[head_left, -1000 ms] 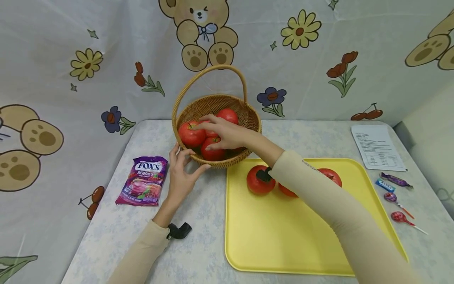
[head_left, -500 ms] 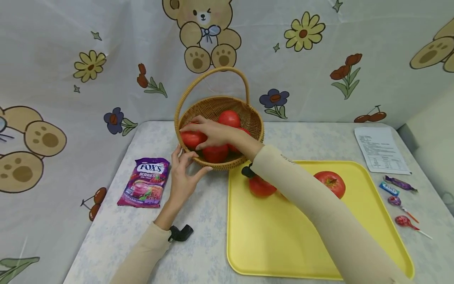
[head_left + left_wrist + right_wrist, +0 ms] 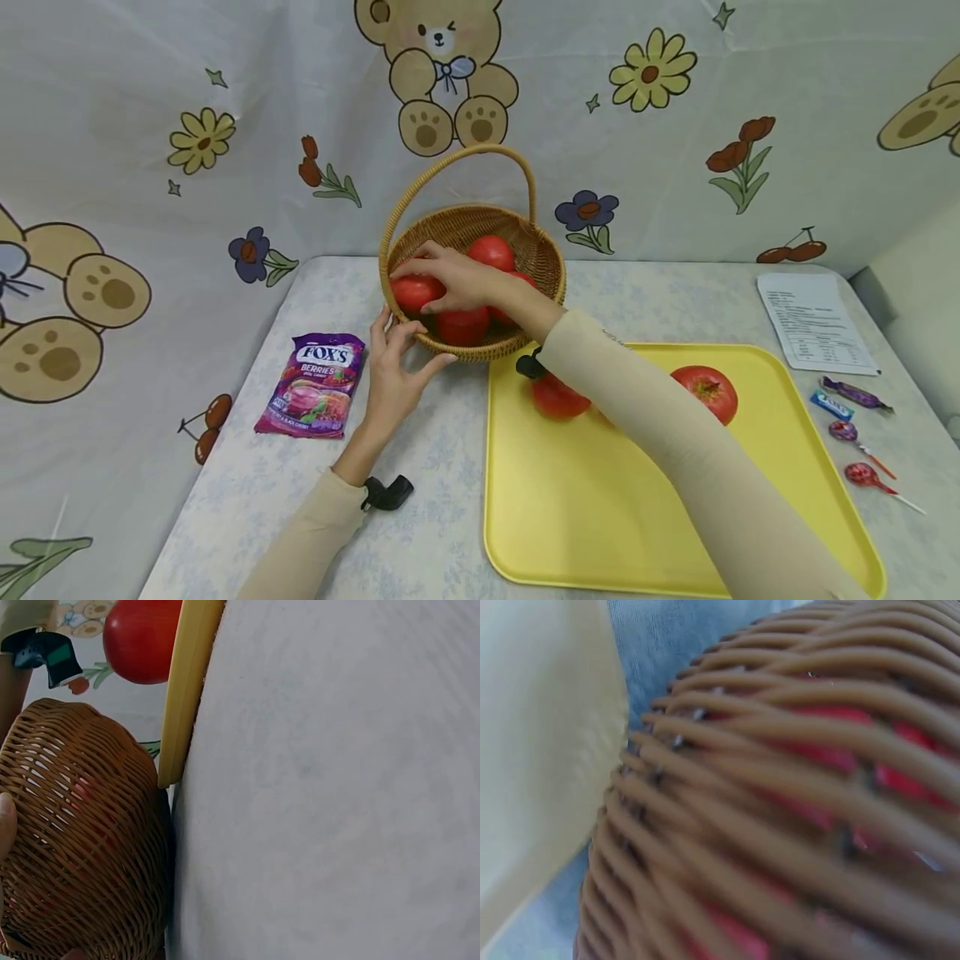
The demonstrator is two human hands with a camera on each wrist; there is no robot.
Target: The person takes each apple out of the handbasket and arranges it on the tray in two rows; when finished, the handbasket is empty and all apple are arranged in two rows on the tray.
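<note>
In the head view, a wicker basket [image 3: 551,271] with a tall handle holds several red apples [image 3: 491,252]. My right hand [image 3: 461,281] reaches over the rim and grips the leftmost apple [image 3: 416,295], fingers on its far side and thumb on its near side. At the basket's front left, my left hand [image 3: 393,379] holds the rim, its thumb near the front wall. The left wrist view shows the basket's woven wall [image 3: 90,840] close up, with a fingertip at the left edge. Red shows through the weave [image 3: 780,787] in the right wrist view.
A yellow tray [image 3: 600,517] lies at the right with apples [image 3: 705,392] on it, partly hidden by my right sleeve. A purple candy bag [image 3: 315,385] is left of my left hand. Wrapped sweets, lollipops [image 3: 862,475] and a printed card [image 3: 817,321] lie beyond the tray.
My right hand has shifted left within the basket from above the apples onto the leftmost one. The left hand has stayed at the rim. The head view has shifted slightly.
</note>
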